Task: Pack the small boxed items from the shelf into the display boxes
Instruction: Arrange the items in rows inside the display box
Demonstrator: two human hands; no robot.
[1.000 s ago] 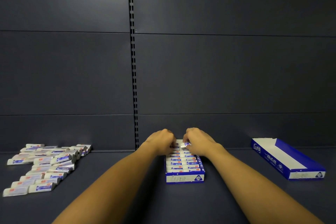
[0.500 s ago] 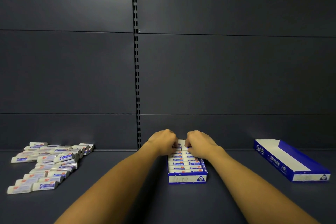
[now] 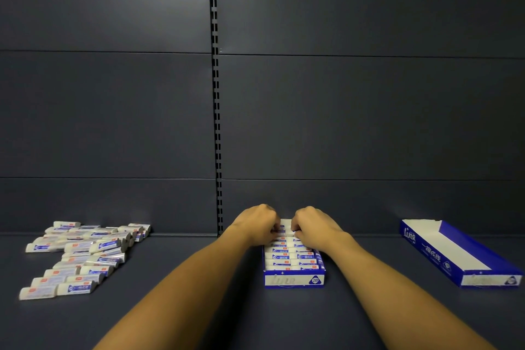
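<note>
Both hands had drawn closer together over the far end of the filled display box (image 3: 294,278), and the small white item tilted up between them a second before was now down among the rows. Left hand (image 3: 257,223) and right hand (image 3: 314,226) had their fingers curled down onto the last boxed items at the box's twelve o'clock end; whether they pinched one or only pressed it, I could not tell, as the knuckles hid the fingertips.

To my eye the step was seating that last piece. It called for even pressure from both sides, so the neighbours stayed flat and the thin card walls did not bow.

At nine o'clock from the hands, well apart, lay the loose pile of boxed items (image 3: 82,256), plenty left to pack. At three o'clock, also well apart, sat the empty display box (image 3: 420,250), angled on the dark shelf (image 3: 355,315). Nothing stood between; only the forearms crossed the near shelf. Behind ran the slotted upright (image 3: 217,122).
</note>
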